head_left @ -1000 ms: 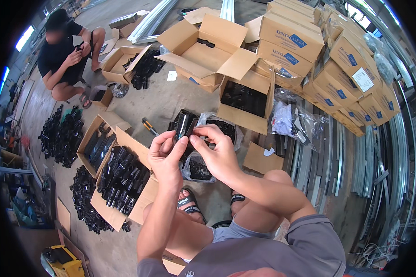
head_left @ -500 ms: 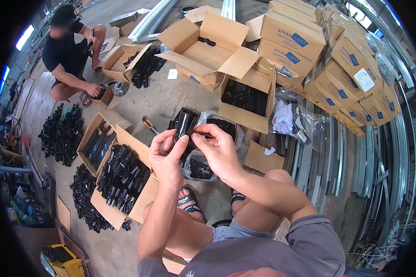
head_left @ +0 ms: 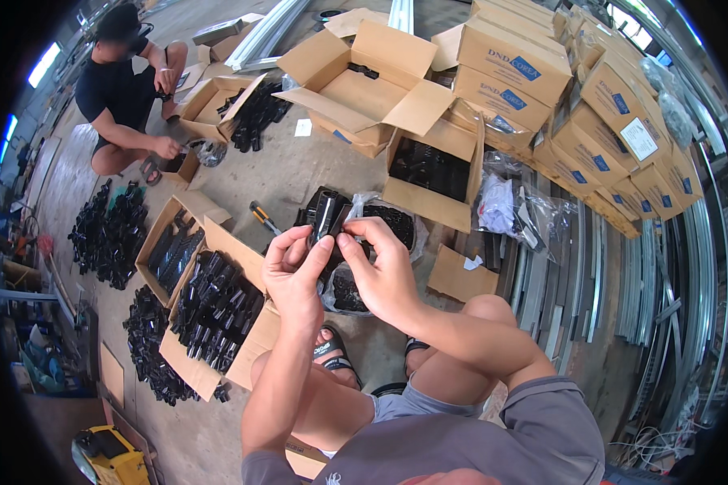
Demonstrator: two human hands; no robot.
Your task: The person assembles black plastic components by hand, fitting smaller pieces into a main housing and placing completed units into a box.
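In front of my knees, a glossy black tubular plastic part (head_left: 325, 213) is held up between both hands. My left hand (head_left: 294, 271) is closed on it from the left, thumb pressed against its near end. The thumb and fingers of my right hand (head_left: 383, 271) pinch its right side, at a dark flat edge. Just beyond and below lie clear bags of small black pieces (head_left: 390, 220), partly covered by my hands. Left of my forearm, an open carton (head_left: 255, 267) is heaped with similar black parts (head_left: 217, 311).
An orange-and-black utility knife (head_left: 263, 217) lies on the floor. More black parts are piled at left (head_left: 109, 234). Open cartons (head_left: 364, 97) stand ahead, stacked boxes (head_left: 514, 65) and long metal profiles (head_left: 574, 275) at right. A co-worker (head_left: 121, 89) squats at far left.
The black part now stands a little more upright, and my right fingers have shifted slightly along its side. At far left the co-worker's hands have moved a little.
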